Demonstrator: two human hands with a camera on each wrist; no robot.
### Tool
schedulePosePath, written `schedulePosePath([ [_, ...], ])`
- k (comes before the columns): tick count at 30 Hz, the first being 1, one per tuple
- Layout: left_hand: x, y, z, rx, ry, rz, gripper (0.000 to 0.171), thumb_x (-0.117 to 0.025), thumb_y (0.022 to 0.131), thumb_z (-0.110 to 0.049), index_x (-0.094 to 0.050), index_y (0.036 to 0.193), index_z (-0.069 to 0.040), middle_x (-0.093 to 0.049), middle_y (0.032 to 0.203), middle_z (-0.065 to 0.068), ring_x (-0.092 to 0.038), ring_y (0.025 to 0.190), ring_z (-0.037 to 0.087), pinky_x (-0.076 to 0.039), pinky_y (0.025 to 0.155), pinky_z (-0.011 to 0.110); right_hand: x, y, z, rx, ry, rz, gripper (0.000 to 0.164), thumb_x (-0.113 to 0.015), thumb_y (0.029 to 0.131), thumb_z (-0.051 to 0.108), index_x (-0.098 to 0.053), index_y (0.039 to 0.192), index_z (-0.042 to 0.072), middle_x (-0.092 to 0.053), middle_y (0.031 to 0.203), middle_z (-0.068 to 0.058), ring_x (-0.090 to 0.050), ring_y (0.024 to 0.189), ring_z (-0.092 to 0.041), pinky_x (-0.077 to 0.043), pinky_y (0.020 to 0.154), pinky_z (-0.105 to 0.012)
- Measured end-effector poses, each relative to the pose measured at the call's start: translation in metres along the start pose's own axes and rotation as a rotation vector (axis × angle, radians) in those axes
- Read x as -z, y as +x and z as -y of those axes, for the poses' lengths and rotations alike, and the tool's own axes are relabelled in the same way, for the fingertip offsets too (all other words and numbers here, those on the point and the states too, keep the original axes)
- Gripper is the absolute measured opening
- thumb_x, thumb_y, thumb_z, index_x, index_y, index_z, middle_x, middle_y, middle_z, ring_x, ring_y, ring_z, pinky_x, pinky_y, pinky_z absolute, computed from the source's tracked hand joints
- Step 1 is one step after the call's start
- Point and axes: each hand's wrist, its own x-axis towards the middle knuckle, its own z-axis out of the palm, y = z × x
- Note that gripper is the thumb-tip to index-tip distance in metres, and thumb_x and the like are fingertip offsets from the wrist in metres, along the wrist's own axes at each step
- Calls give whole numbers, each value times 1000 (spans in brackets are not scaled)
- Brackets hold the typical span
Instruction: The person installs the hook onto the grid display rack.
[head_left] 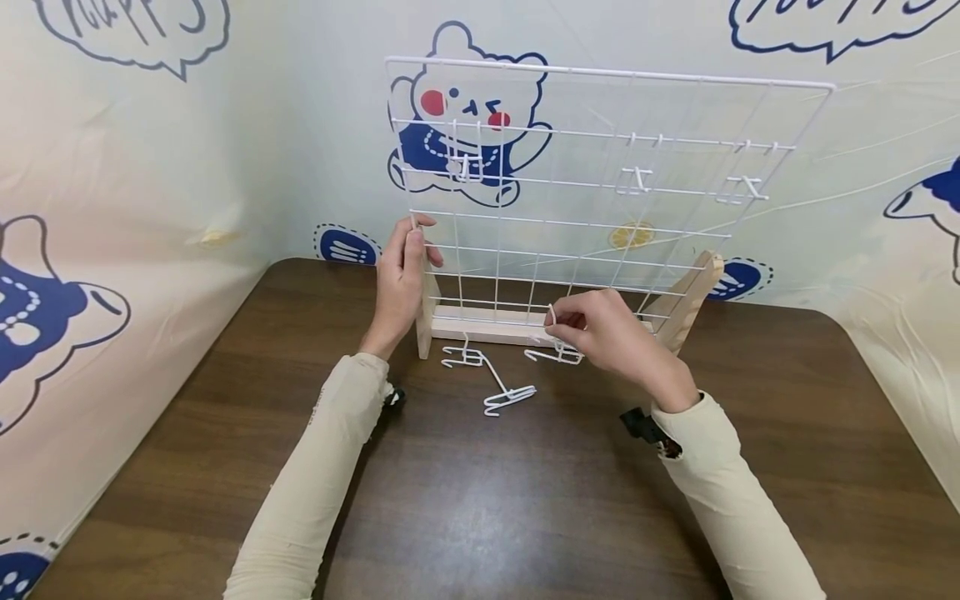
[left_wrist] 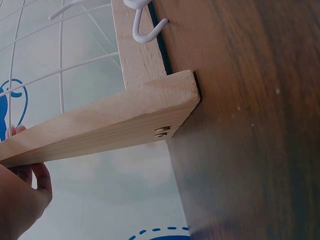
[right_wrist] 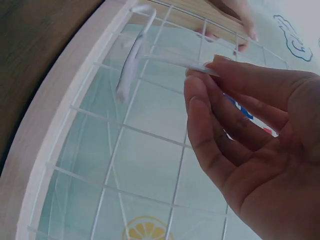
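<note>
A white wire grid rack (head_left: 611,72) stands upright on a wooden base (head_left: 487,332). My left hand (head_left: 401,279) grips its left edge at the wooden side piece (head_left: 425,329); in the left wrist view, fingers show on both sides of that wood (left_wrist: 100,120). My right hand (head_left: 618,337) pinches the tip of a white wire hook (head_left: 562,355) between thumb and fingers, in front of the grid's lower right half. In the right wrist view the hook (right_wrist: 131,70) points away from the fingertips, overlapping the grid. Two more white hooks lie on the table, one (head_left: 468,358) beside another (head_left: 512,397).
Three white hooks hang along the grid's upper rows: one left (head_left: 465,167), one right of centre (head_left: 636,180), one far right (head_left: 742,188). The right wooden side piece (head_left: 693,296) leans outward. Brown tabletop (head_left: 480,500) extends toward me, and a printed cloth (head_left: 300,125) surrounds the table.
</note>
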Motion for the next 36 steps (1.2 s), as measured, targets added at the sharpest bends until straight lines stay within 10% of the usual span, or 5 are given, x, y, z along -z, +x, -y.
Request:
schedulePosePath([
  [28,-6,-2,0,-6,11,-55,29,-37,108,-11,-53,121,10,-57,81,36,-57,78,47,-42,76,45,2,-15,16,93,322,-170,9,-74,88,3,-77,96,4,-73,77,-2,-68,62,-13,-56,59,-27],
  [36,-10,-1,7,-9,-11,-90,28,-37,108,-13,-52,118,8,-55,81,34,-56,77,45,-43,76,36,6,-28,12,117,217,-233,8,-76,87,7,-80,94,8,-76,84,3,-70,71,-7,-54,68,-17],
])
